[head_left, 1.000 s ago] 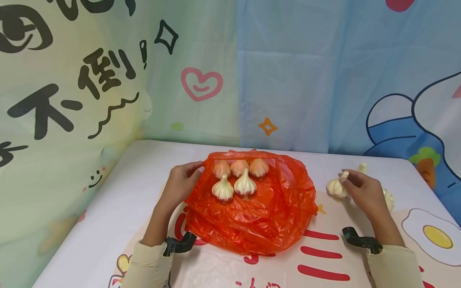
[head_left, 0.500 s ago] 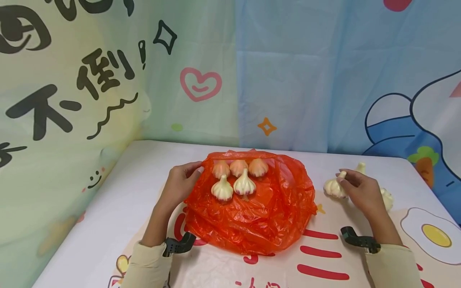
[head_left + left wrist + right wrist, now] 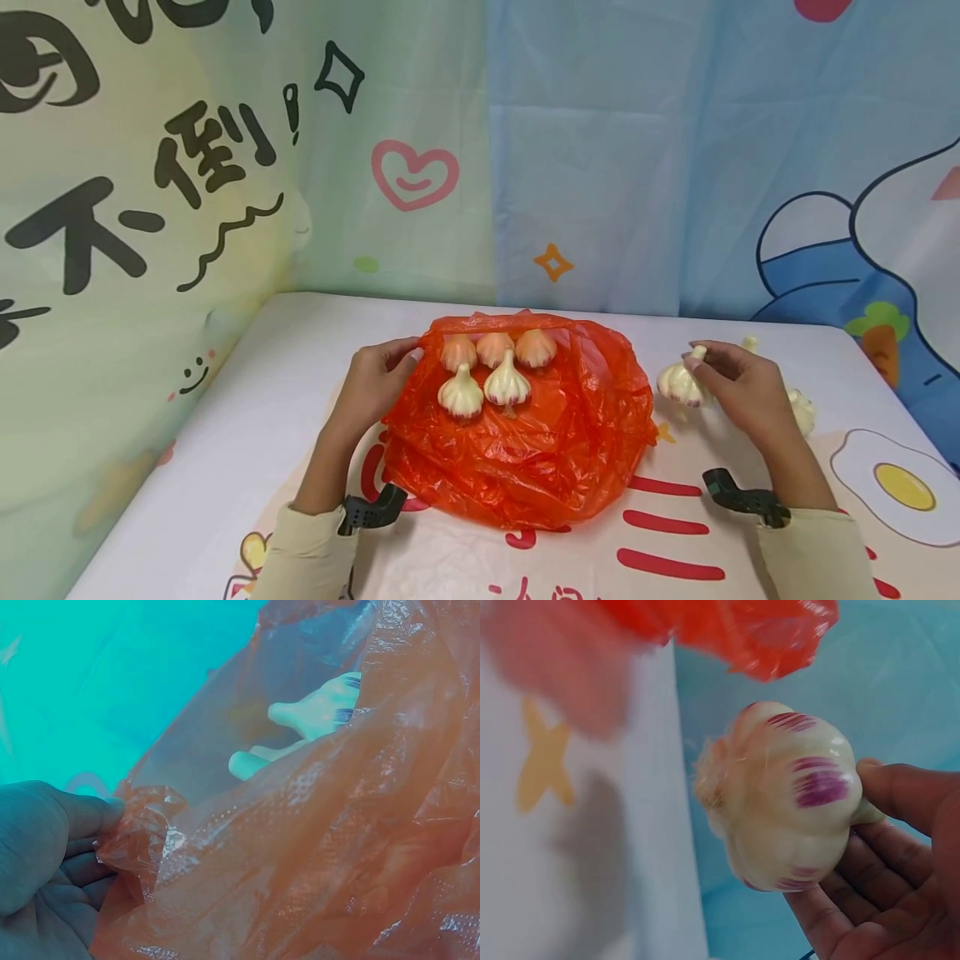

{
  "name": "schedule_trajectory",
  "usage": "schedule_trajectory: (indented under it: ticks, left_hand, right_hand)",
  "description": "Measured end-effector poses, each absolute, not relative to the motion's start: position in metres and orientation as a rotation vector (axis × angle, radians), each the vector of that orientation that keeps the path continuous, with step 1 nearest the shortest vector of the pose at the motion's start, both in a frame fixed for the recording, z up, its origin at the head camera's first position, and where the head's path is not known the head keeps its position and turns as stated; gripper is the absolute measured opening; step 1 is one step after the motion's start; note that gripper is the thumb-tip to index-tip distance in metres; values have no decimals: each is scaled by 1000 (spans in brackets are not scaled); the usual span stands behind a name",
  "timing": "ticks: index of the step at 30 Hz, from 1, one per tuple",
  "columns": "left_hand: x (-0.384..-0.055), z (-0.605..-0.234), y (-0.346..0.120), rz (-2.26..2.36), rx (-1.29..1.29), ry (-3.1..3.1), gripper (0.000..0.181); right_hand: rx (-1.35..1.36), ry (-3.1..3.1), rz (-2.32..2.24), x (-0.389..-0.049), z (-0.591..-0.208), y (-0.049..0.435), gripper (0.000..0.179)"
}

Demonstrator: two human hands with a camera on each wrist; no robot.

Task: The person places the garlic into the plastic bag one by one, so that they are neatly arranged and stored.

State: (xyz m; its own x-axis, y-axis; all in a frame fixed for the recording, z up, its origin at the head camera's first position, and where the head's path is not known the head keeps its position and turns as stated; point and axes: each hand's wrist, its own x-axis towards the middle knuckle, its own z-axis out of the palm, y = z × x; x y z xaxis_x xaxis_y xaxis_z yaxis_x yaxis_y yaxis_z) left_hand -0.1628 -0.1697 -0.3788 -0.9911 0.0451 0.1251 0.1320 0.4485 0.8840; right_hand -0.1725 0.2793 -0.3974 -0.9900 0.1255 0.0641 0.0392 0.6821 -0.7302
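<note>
A translucent red plastic bag lies spread at the middle of the table. My left hand pinches its upper left edge between thumb and fingers; the gathered film shows in the left wrist view. Two pale garlic bulbs sit uncovered on the bag, stems up. Behind them, three more bulbs show orange through the film. Right of the bag, my right hand pinches a garlic bulb by its stem. In the right wrist view this bulb shows purple streaks and a tuft of roots.
Beyond and beside my right hand are two more garlic bulbs, one far bulb mostly hidden and one nearer bulb partly hidden. The white table carries a printed mat. A printed curtain hangs behind.
My right hand has lifted its garlic bulb slightly and carried it left, closer to the bag. My left hand keeps its hold on the bag's edge.
</note>
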Motion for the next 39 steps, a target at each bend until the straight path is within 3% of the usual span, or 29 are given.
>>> schedule_trajectory:
  ticks: [13, 39]
  left_hand:
    - [-163, -381, -170, -1599, -161, -2600, 31]
    - [-162, -381, -168, -1590, -149, -2608, 31]
  right_hand:
    - [-53, -2653, 1275, -160, -368, 258, 53]
    - [285, -2591, 1491, -160, -357, 216, 37]
